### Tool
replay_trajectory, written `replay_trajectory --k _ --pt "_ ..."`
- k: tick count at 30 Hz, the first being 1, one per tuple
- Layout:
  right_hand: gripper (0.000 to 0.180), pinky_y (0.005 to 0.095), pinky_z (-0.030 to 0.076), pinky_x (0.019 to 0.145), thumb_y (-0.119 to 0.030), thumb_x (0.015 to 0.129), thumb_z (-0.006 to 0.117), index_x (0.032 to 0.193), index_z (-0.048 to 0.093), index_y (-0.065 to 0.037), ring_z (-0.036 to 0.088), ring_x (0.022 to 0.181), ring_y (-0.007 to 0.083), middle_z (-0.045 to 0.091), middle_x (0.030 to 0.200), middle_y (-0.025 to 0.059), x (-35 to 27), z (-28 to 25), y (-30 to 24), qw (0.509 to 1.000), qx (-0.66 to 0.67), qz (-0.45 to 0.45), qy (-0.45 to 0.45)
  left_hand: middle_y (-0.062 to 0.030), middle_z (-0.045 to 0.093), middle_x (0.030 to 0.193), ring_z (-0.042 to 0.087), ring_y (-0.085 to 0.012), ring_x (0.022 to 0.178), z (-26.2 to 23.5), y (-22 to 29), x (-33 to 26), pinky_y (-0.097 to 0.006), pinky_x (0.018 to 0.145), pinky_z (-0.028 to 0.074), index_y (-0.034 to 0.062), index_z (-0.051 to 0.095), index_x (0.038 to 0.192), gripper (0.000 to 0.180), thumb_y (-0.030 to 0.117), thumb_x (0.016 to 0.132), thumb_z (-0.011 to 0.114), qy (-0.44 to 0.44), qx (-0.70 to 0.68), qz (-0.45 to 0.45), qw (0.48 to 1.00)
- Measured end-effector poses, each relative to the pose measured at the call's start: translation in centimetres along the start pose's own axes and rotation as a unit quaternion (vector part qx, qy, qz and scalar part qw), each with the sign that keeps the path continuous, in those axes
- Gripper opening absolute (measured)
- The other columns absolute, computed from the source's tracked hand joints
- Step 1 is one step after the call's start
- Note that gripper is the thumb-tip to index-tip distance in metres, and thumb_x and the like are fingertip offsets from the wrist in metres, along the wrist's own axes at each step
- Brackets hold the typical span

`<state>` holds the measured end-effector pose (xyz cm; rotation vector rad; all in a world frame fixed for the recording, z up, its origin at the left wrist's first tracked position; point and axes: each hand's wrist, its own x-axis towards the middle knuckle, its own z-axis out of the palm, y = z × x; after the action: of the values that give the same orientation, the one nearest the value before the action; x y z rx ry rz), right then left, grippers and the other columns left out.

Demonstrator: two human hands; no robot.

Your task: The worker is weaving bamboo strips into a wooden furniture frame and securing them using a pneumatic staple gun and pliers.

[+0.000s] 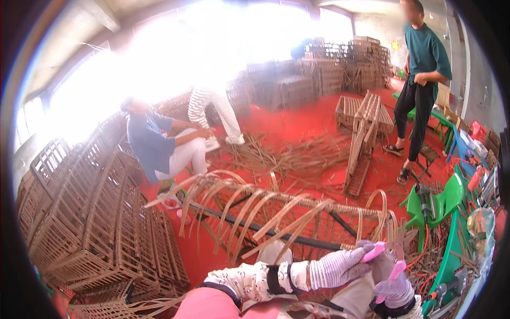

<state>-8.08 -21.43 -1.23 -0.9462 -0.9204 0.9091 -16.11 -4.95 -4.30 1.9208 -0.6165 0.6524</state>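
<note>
My left hand [340,266], in a striped grey-lilac glove, reaches in from a white patterned sleeve and closes on one pink handle of a pair of scissors [373,252]. My right hand [394,291], gloved alike with a dark cuff, grips the other pink handle. The two handles stand apart; the blades are blurred and hard to make out. Just beyond my hands lies a half-woven brown wicker frame [297,204] with a dark bar. Loose flat strips curl out from its top edge, and its right end is nearest to the scissors.
Stacked brown woven frames [95,218] crowd the left. Strip scraps [287,154] litter the red floor. A seated person [154,138] works beyond the wicker frame; another in striped trousers stands behind. At right are a standing person [425,58], a green chair [435,199] and a power tool [423,199].
</note>
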Motion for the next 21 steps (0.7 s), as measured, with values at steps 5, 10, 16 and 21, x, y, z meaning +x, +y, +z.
replay_trajectory --k 5,10,16,21 --pt "0.077 0.0364 0.032 0.098 -0.022 0.061 0.079 0.122 0.039 0.0 0.043 0.114 0.0258 0.041 0.124 0.0145 -2.6 1.9 -1.9 0.995 -0.041 0.013 0.084 -0.0151 0.057 0.105 0.059 -0.0296 0.091 -0.7 0.9 1.4 -0.034 0.079 0.047 0.003 0.044 0.122 0.044 0.013 0.082 0.061 -0.109 -0.097 -0.118 0.982" --pt "0.065 0.0372 0.035 0.095 -0.023 0.062 0.073 0.114 0.041 0.0 0.049 0.104 0.0269 0.046 0.113 0.0154 -0.6 1.4 -2.2 0.993 -0.024 -0.024 0.112 -0.014 0.058 0.097 0.058 -0.0299 0.09 -2.3 1.5 1.5 -0.033 0.078 0.047 0.0057 0.047 0.122 0.068 0.037 0.067 0.072 -0.179 0.128 -0.094 0.971" --pt "0.054 0.0363 0.046 0.075 -0.027 0.06 0.07 0.103 0.046 -0.002 0.056 0.084 0.0242 0.051 0.092 0.0122 -0.2 -2.6 -3.8 0.854 -0.49 0.023 0.175 -0.0122 0.059 0.102 0.056 -0.0299 0.096 -5.3 -2.3 0.8 -0.039 0.084 0.044 0.0103 0.056 0.106 0.055 0.038 0.061 0.073 -0.061 0.317 -0.14 0.936" --pt "0.049 0.0382 0.039 0.08 -0.033 0.066 0.066 0.105 0.05 -0.009 0.053 0.091 0.0271 0.054 0.097 0.007 -0.3 -3.1 -1.1 0.54 -0.842 0.009 0.011 -0.0137 0.063 0.09 0.061 -0.0299 0.086 -5.9 -4.2 -0.1 -0.036 0.074 0.047 0.0081 0.06 0.099 0.041 0.035 0.07 0.07 -0.153 0.135 -0.293 0.934"
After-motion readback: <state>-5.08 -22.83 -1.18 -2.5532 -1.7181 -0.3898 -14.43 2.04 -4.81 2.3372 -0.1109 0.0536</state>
